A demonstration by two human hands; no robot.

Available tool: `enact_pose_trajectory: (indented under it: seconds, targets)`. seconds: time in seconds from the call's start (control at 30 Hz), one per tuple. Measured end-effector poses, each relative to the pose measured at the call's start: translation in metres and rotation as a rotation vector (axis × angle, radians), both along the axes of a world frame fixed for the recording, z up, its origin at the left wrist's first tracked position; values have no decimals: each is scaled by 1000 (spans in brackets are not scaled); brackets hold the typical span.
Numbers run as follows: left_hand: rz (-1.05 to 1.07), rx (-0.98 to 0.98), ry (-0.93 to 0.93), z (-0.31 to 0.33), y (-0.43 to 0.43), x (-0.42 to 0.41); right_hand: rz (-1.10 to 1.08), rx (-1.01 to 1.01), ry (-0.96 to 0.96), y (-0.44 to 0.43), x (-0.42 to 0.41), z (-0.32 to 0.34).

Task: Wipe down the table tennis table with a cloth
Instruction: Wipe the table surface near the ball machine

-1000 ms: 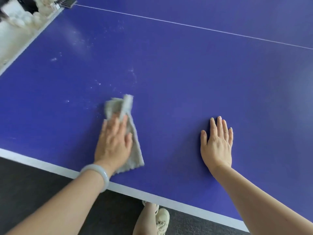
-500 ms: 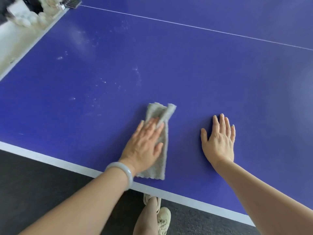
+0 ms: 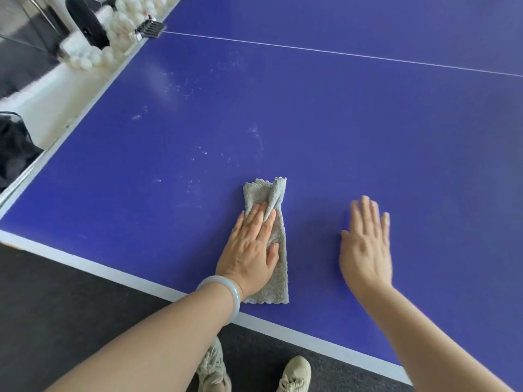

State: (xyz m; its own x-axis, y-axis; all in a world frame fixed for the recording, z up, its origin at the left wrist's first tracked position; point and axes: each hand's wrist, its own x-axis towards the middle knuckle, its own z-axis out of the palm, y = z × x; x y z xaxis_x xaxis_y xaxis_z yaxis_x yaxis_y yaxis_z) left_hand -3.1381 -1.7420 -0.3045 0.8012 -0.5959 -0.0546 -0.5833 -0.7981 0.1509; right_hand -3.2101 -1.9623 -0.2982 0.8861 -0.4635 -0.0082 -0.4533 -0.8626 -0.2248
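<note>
Left hand (image 3: 249,247), just right of a scatter of white specks (image 3: 203,152) that reaches toward the left edge, presses flat with straight fingers on the folded grey cloth (image 3: 276,193), close to the near edge of the table (image 3: 368,123). Right hand (image 3: 366,244), fingers spread, holds nothing; it is blurred, so I cannot tell whether it touches the surface. I judge the wiping far from finished, since the specks remain.

I've got a single view — the head camera, up over the near edge of the table (image 3: 368,123), facing forward and steeply down across it. It's close and wide-angled, taking in the shoes (image 3: 294,372) at bottom frame.
</note>
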Motion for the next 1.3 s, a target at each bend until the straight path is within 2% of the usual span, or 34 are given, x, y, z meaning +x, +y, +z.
enact_pose_trajectory:
  seconds: [0.07,0.17,0.23,0.4,0.5,0.6,0.7,0.77,0.83,0.9,0.97,1.07,1.2,1.23,1.3]
  targets:
    - [4,-6,1,0,0,0,71,53,-36,43,14,-1]
    - [-3,-28,8,0,0,0,-77,127,-33,85,29,-8]
    - [-6,-39,9,-1,0,2,-146,119,-25,90,32,-13]
    - [39,-32,-5,-5,3,-18,-161,90,20,91,34,-12]
    - [-102,-96,8,-10,34,-29,-180,71,50,93,34,-10]
    - [-206,-75,6,-8,86,7,-193,50,53,95,36,-8]
    - [-90,13,-74,-3,131,72,-195,39,54,99,37,-7]
    - [85,23,-76,-1,143,103,-203,36,48,99,39,-8]
    - [289,-18,-47,0,136,104,-206,31,51,99,38,-9]
    - [401,-43,-55,-1,114,75,-211,31,46,100,38,-9]
    - [324,-73,-62,-1,86,34,-216,28,43,100,38,-10]
    - [60,-128,-28,-5,53,-4,-217,27,39,99,38,-9]
    - [-321,-20,-45,-2,50,42,-222,57,16,99,36,-6]
    - [-342,-3,-74,-2,57,66,-224,66,3,98,35,-5]
    - [-179,26,-99,-3,79,120,-227,75,-13,98,35,-6]
